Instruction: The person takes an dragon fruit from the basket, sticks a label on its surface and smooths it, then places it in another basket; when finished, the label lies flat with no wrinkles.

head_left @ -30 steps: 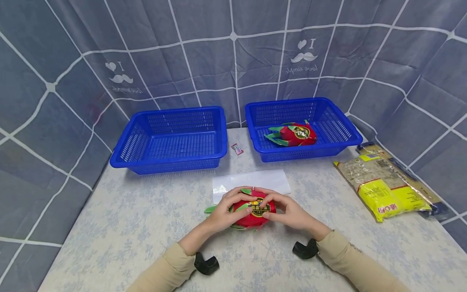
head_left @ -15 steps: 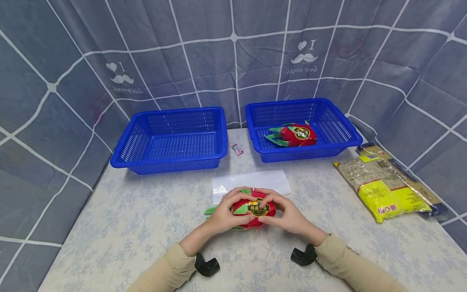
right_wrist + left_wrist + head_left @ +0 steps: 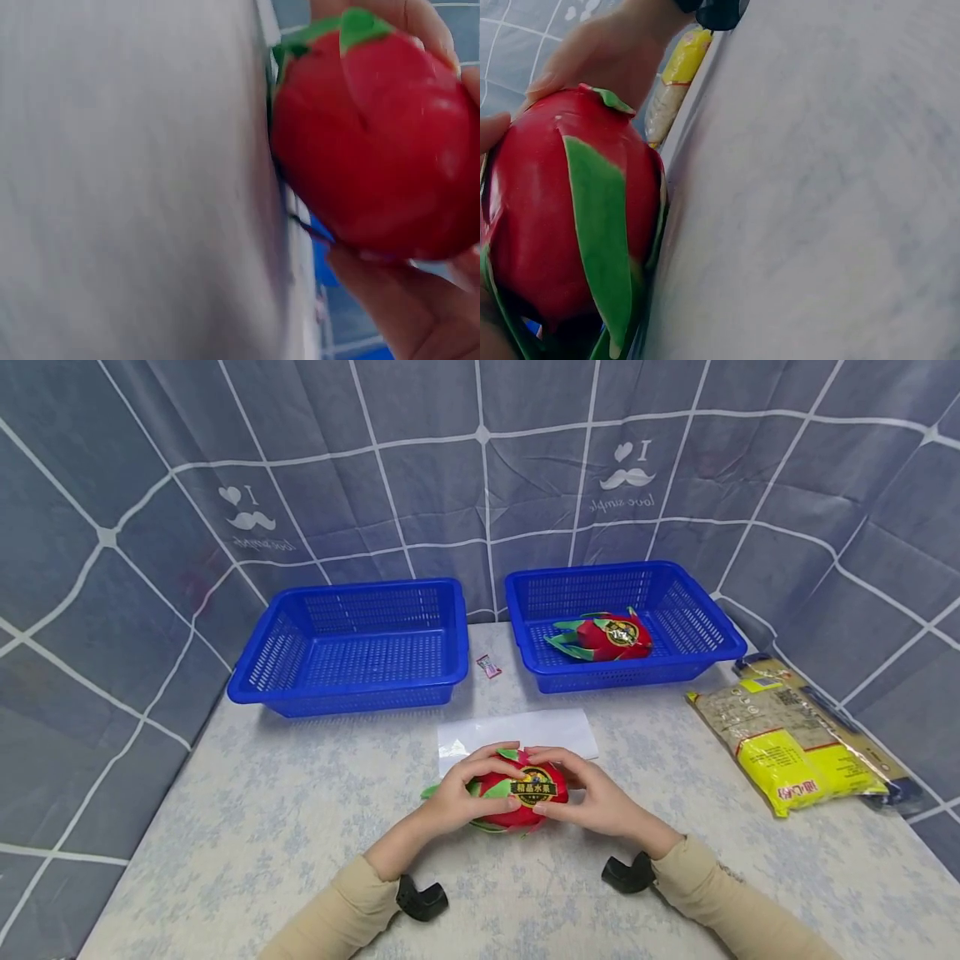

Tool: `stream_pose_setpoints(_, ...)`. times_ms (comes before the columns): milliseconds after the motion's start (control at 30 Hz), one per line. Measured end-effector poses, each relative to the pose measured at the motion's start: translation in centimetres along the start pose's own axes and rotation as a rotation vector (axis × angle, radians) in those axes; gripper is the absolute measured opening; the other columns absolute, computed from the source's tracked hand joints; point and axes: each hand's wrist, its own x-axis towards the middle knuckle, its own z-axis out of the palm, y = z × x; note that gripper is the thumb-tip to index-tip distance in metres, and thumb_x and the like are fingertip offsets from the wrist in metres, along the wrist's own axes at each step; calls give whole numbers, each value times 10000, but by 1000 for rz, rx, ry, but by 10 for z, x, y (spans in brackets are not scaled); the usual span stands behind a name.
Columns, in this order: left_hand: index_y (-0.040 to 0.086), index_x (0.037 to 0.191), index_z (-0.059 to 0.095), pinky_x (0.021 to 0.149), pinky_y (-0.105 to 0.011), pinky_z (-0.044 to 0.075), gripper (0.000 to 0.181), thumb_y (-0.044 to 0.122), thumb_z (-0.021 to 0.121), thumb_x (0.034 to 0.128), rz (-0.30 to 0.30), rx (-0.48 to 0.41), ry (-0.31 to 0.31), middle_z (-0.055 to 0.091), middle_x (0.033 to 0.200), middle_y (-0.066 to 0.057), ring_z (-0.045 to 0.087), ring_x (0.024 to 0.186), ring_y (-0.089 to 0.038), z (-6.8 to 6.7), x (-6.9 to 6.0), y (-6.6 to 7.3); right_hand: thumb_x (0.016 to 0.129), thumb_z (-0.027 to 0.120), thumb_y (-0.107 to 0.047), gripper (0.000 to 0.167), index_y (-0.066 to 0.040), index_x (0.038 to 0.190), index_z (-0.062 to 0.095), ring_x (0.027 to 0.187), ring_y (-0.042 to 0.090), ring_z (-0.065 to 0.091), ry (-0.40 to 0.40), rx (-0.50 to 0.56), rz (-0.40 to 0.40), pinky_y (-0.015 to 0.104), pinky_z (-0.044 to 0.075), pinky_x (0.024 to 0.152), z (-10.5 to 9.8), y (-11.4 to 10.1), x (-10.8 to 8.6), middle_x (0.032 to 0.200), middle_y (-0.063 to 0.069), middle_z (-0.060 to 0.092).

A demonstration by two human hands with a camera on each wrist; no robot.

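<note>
A dragon fruit (image 3: 534,788), red with green leafy scales and a dark round sticker facing up, lies on the table in front of the white sheet. My left hand (image 3: 453,797) holds its left side, fingers curved over the far side and thumb on the near side. Opposite it, my right hand (image 3: 600,799) grips the other end in the same way. In the left wrist view, long green scales hang along the dragon fruit (image 3: 544,217); the right wrist view shows its smooth red end, the dragon fruit (image 3: 375,142) between both hands' fingers.
Behind are two blue baskets; the left basket (image 3: 360,697) shows only its mesh, and the right basket (image 3: 630,677) holds another dragon fruit (image 3: 611,637). A small candy packet (image 3: 488,666) lies between them. White paper (image 3: 517,731) and yellow food bags (image 3: 787,743) lie on the table.
The thumbs have slid slightly toward the near side of the dragon fruit, so more of the sticker shows. The fruit stays in about the same place.
</note>
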Motion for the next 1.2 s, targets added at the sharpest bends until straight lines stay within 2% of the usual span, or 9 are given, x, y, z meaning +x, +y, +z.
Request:
stream_pose_setpoints(233,-41,1102,663,973,-401,396,321,-37,715,785,-39,50,-20,381,1430,-193,386,1281,-361,-1,4,33,805,738,-65,538,-90,1298,526,1137,293,537,-73,46,78,347,541,761,-15,-5,3,1402,103,437)
stream_pose_setpoints(367,-26,1126,651,958,-435,420,364,-6,739,774,-8,127,-49,355,1444,-198,434,1244,-352,-5,6,44,819,734,-108,493,-83,1275,549,1123,298,545,-127,73,132,336,542,759,-30,-7,2,1382,136,456)
stream_pose_setpoints(467,-41,1115,635,978,-501,386,370,-26,741,761,29,142,-17,438,1381,-209,458,1223,-355,-15,10,43,830,722,-108,472,-63,1269,554,1068,285,577,-137,65,146,341,541,759,-49,-8,1,1351,158,482)
stream_pose_setpoints(567,-68,1104,620,979,-494,387,313,-51,693,799,22,85,48,548,1261,-211,510,1172,-334,-29,19,32,845,689,-54,448,-45,1270,548,1035,225,596,-99,95,123,323,533,777,-74,-9,-2,1320,111,521)
stream_pose_setpoints(733,-89,1107,605,866,-350,488,235,0,609,890,-66,-25,169,631,1100,-192,627,954,-212,-48,45,16,874,553,113,435,-27,1284,528,1090,145,565,76,303,-18,275,514,814,-121,-11,-4,1313,5,539)
stream_pose_setpoints(833,-92,1117,591,855,-399,498,255,77,585,927,-117,-95,238,643,1073,-195,645,898,-195,-52,63,15,870,474,192,455,-34,1258,554,1040,140,584,241,430,-92,260,526,775,-148,-15,0,1278,21,549)
stream_pose_setpoints(933,-69,1148,584,865,-475,483,285,135,563,950,-161,-141,283,649,1076,-187,656,883,-218,-51,80,14,865,491,195,447,-52,1226,585,972,135,604,442,460,-87,231,532,733,-173,-18,9,1235,35,545)
stream_pose_setpoints(1033,-25,1165,599,855,-470,488,274,136,570,945,-196,-139,306,654,1071,-175,657,889,-243,-45,96,10,863,608,71,424,-98,1251,572,981,105,580,642,294,5,174,512,737,-195,-16,23,1269,29,508)
stream_pose_setpoints(1200,-23,1155,618,770,-421,521,262,107,590,929,-201,-63,301,668,1022,-185,664,852,-284,-33,115,-1,863,686,-232,518,-176,1341,492,982,74,520,853,-174,263,116,453,756,-218,4,42,1384,12,432)
